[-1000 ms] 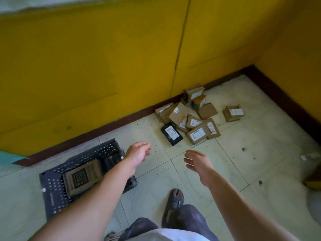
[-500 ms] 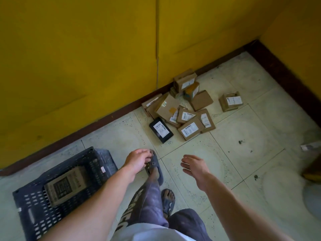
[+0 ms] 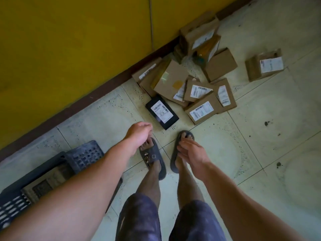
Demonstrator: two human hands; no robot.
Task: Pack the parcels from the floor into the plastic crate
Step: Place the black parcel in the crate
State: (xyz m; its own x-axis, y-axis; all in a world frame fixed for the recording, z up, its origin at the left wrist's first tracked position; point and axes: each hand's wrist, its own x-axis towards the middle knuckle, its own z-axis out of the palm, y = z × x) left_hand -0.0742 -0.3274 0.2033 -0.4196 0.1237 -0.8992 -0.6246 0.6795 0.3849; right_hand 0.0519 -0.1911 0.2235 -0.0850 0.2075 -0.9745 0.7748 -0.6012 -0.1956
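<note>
One parcel packed; about ten or more left on the floor.

Item 1: dark perforated plastic crate (image 3: 83, 154), lower left by the brown skirting, holding a single brown cardboard parcel with a dark printed label (image 3: 43, 186), partly hidden by the left forearm. Item 2: heap of brown cardboard parcels with white labels (image 3: 196, 87) on the pale tiled floor (image 3: 260, 136) against the yellow wall (image 3: 69, 40), untouched. Item 3: black flat parcel with a white label (image 3: 161, 112), nearest the feet. Item 4: lone brown carton (image 3: 264, 66), apart to the right. Left hand (image 3: 138, 134) empty, fingers loosely curled; right hand (image 3: 191, 152) empty, fingers relaxed and slightly spread. Change from half a second ago: person has stepped closer, both sandalled feet now just short of the black parcel; heap looms larger, crate slides toward the frame edge.
</note>
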